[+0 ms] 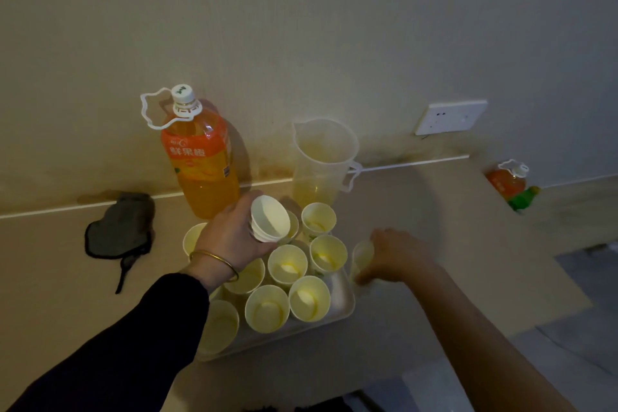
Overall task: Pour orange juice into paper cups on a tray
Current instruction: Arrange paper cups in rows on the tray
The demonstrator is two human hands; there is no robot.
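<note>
1. The fingers of the left hand (234, 237) were wrapped around a short stack of white paper cups (269, 219), which was held tipped over the back of the tray with its open mouth showing.
2. A thin gold bangle (214, 259) was worn on the left wrist, and the arm was covered by a black sleeve (133, 338).
3. The fingers of the right hand (396, 256) were curled around one paper cup (363, 257), which was held just beside the right edge of the tray; the hand was blurred, so it cannot be told how tight the grip was.
4. The right arm was bare.
5. Many pale yellow paper cups (287, 264) were stood upright and close together on a pale flat rectangular tray (344, 301), and a little yellow was seen at the bottom of several of them.
6. A big clear plastic bottle of orange juice (200, 157) with a white cap and a white loop handle was stood behind the tray, on the left.
7. A clear plastic jug (322, 160) with some juice in it was stood behind the tray, on the right.
8. A dark cloth pouch (118, 227) was laid on the tan counter (50, 278), well to the left of the tray.
9. A small orange bottle (506, 179) was seen far off to the right, and a white wall socket (449, 117) was seen above the counter.
</note>
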